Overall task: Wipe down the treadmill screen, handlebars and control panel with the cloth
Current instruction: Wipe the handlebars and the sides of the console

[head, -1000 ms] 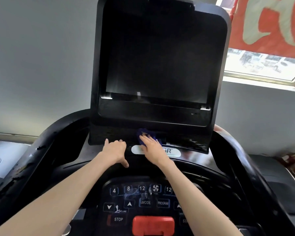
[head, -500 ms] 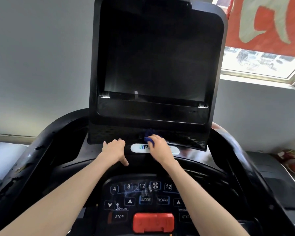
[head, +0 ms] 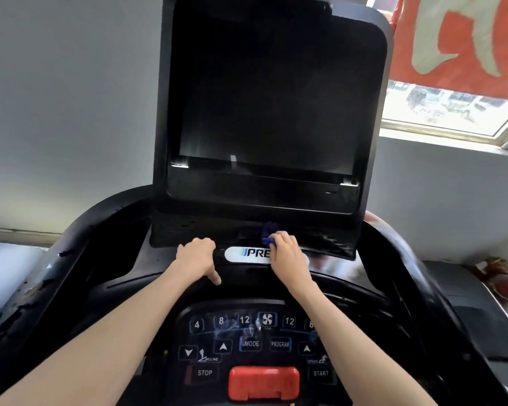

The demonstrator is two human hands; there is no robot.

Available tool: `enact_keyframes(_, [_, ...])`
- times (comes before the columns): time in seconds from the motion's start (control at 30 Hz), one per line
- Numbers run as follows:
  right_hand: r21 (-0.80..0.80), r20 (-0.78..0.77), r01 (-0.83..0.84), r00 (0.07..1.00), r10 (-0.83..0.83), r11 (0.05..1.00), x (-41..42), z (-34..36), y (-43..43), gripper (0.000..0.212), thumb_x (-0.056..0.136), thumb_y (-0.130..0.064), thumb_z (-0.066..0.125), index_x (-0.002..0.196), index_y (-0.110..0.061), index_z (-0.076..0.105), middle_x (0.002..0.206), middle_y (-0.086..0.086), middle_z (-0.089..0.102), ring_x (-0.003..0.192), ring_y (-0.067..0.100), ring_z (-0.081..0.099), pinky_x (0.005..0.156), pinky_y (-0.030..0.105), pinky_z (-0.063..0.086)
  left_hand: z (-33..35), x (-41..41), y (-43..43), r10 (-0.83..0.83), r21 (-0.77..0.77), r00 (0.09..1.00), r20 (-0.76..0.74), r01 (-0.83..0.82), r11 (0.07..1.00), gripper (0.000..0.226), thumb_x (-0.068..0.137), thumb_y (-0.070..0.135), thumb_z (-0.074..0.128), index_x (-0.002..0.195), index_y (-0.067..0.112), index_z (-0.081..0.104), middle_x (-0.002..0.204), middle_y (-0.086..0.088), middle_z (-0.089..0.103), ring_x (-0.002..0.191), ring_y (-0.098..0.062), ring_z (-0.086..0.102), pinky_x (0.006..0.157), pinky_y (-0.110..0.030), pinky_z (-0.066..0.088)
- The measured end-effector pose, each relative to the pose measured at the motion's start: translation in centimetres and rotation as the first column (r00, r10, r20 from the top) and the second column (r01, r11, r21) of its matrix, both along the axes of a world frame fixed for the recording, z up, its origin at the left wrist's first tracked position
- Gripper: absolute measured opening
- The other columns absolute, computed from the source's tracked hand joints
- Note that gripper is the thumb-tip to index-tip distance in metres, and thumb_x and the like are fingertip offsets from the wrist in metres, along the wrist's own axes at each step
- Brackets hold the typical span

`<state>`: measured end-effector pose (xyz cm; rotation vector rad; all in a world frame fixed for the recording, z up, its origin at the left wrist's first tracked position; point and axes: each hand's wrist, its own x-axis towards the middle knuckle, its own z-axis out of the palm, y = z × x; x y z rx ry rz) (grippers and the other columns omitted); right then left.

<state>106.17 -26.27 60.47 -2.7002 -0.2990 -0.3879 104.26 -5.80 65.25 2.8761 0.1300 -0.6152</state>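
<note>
Right hand [head: 286, 253] pinches the blue cloth [head: 267, 233] in curled fingers | left hand [head: 195, 256] rests loosely bent on the console ledge [head: 332, 266], holding nothing | cloth's at the screen [head: 264, 98] housing's bottom edge, just above the logo badge [head: 247, 254] | soft, light, floppy imo, best grabbed bunched | wadded, no real long axis, pokes up toward the screen

The screen [head: 270, 106] rises behind the control panel [head: 247, 344]; between them lie the left hand [head: 195, 254] and, to its right, the right hand [head: 286, 253] with the cloth [head: 267, 232] at its fingertips.
</note>
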Motion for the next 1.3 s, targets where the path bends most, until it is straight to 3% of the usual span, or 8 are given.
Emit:
enact_keyframes(0.2, [0.102,0.064,0.128,0.989,-0.135,0.987,0.3,-0.9,-0.7,0.015,0.092,-0.004,0.048,0.101,-0.005,0.060,0.106,0.009,0.055,0.093,0.027,0.048,0.082,0.037,0.045,-0.6,-0.5,0.7,-0.064,-0.021,0.998,0.008,0.065,0.998,0.104,0.068,0.042,0.081,0.150,0.018,0.022,0.158,0.003,0.017,0.140,-0.023,0.031,0.115,-0.045,0.026])
enact_keyframes(0.37, [0.139,-0.051,0.394,0.919,-0.390,0.909,0.8,-1.1,-6.5,0.018,0.091,0.002,0.047,0.100,0.000,0.062,0.108,0.018,0.055,0.098,0.039,0.049,0.088,0.029,0.029,-0.6,0.0,0.4,-0.029,-0.029,0.999,0.014,0.029,0.999,0.093,0.062,0.038,0.086,0.140,0.015,0.040,0.142,-0.002,0.046,0.127,-0.023,0.048,0.105,-0.037,0.039])
enact_keyframes(0.6, [0.088,-0.088,-0.093,0.991,0.101,0.992,-0.1,-0.3,-0.1,0.026,0.092,-0.004,0.049,0.115,-0.008,0.061,0.119,0.005,0.058,0.106,0.025,0.047,0.094,0.030,0.038,0.4,0.4,-0.4,-0.012,0.030,1.000,-0.014,0.012,0.999,0.073,0.062,0.038,0.086,0.122,0.013,0.055,0.115,-0.004,0.062,0.108,-0.023,0.059,0.088,-0.032,0.046])
enact_keyframes(0.77, [0.158,0.018,0.158,0.986,-0.163,0.975,-0.8,-1.5,-4.6,0.020,0.089,0.000,0.053,0.105,-0.004,0.064,0.112,0.012,0.057,0.098,0.032,0.052,0.088,0.030,0.037,-0.1,0.0,0.0,-0.005,0.004,1.000,0.005,0.005,1.000,0.085,0.061,0.041,0.086,0.132,0.016,0.046,0.131,-0.002,0.053,0.119,-0.023,0.053,0.092,-0.034,0.045])
enact_keyframes(0.9, [0.146,-0.138,0.420,0.905,-0.402,0.896,0.5,-0.9,-7.1,0.022,0.087,0.001,0.048,0.100,0.000,0.065,0.110,0.021,0.053,0.098,0.041,0.050,0.089,0.035,0.031,-0.1,0.1,0.1,-0.002,-0.005,1.000,-0.007,0.002,1.000,0.089,0.061,0.040,0.086,0.136,0.017,0.044,0.137,0.000,0.049,0.123,-0.022,0.051,0.094,-0.034,0.045])
enact_keyframes(1.0, [0.127,-0.093,0.280,0.958,-0.270,0.951,0.3,-0.4,-3.9,0.023,0.083,-0.002,0.047,0.095,0.000,0.066,0.102,0.021,0.057,0.095,0.042,0.052,0.086,0.044,0.037,0.3,0.4,-0.3,0.000,0.022,1.000,-0.026,0.001,1.000,0.080,0.059,0.040,0.087,0.127,0.016,0.052,0.120,-0.002,0.060,0.111,-0.022,0.058,0.085,-0.031,0.047])
enact_keyframes(1.13, [0.054,-0.120,-0.016,0.993,0.022,0.998,-0.1,-1.1,-1.4,0.034,0.091,-0.006,0.047,0.123,-0.010,0.056,0.126,0.005,0.052,0.114,0.027,0.047,0.097,0.036,0.033,0.7,0.7,-0.6,-0.003,0.054,1.000,-0.031,0.005,0.999,0.072,0.059,0.040,0.088,0.119,0.015,0.057,0.113,-0.002,0.063,0.107,-0.022,0.060,0.080,-0.031,0.046])
enact_keyframes(1.3, [0.068,-0.107,0.422,0.904,-0.414,0.904,0.5,-2.2,-8.3,0.034,0.084,0.007,0.048,0.116,0.002,0.057,0.122,0.020,0.052,0.109,0.039,0.050,0.095,0.042,0.034,0.6,0.5,-0.3,0.020,0.043,1.000,-0.024,-0.019,0.999,0.083,0.058,0.041,0.087,0.130,0.018,0.052,0.121,-0.002,0.061,0.113,-0.023,0.058,0.086,-0.032,0.049])
